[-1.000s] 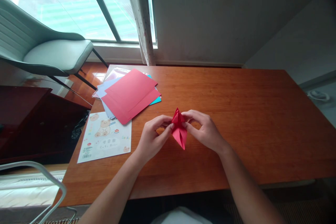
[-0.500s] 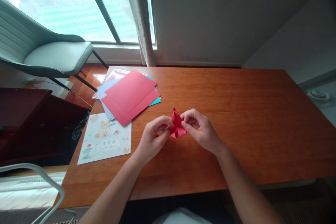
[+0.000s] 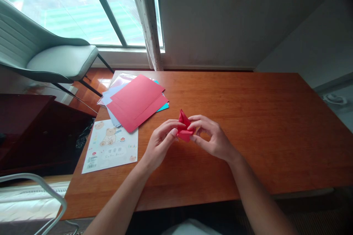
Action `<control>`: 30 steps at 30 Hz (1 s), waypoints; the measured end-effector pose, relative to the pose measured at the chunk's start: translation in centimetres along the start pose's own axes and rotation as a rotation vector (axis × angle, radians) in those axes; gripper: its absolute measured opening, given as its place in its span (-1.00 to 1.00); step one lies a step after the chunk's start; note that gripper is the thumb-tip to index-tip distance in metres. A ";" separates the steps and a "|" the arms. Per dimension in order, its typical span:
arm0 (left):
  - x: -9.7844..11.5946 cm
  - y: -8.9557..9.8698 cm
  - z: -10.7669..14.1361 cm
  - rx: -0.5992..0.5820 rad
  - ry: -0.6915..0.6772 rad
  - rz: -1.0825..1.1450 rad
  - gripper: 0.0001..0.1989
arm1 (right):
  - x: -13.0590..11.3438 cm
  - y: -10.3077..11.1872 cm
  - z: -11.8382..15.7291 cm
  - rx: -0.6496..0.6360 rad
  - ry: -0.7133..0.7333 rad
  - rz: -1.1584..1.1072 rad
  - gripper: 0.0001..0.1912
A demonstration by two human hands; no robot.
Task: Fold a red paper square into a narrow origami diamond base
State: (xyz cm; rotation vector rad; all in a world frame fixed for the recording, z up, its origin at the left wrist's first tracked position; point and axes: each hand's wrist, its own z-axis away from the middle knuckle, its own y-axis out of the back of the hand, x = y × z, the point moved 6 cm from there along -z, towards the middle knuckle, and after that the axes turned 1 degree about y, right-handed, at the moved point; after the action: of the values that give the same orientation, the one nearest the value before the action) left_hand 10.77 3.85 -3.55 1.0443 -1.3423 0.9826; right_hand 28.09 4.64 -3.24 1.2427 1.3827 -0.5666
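A small folded red paper piece is held up between both hands over the table. It has a tall pointed part at the back and a flat flap facing me. My left hand pinches its left side, thumb in front and fingers laid across the inside. On the right side, my right hand grips it with the thumb low and the fingertips on the upper edge. The fingers hide parts of the folds.
Red sheets lie over lilac and teal paper at the table's left. Nearer me is a white sheet with bear drawings. A pale chair stands beyond the wooden table, by the window.
Both hands have shifted their fingers on the red paper, now reaching over its inside. The paper has tilted, and its front flap shows flatter and wider.
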 end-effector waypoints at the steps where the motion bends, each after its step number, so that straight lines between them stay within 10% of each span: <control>1: 0.0 0.0 0.0 -0.008 -0.009 0.000 -0.70 | 0.0 0.0 -0.1 0.022 0.004 0.020 -0.86; 30: -1.1 -0.5 -0.4 -0.035 -0.026 0.149 -0.85 | -2.0 1.1 0.1 0.158 0.211 0.219 -0.92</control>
State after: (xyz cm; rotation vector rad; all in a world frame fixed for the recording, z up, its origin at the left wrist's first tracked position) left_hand 11.37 4.15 -4.60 0.9442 -1.4702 1.0548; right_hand 28.74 4.17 -1.04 1.5962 1.3712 -0.4066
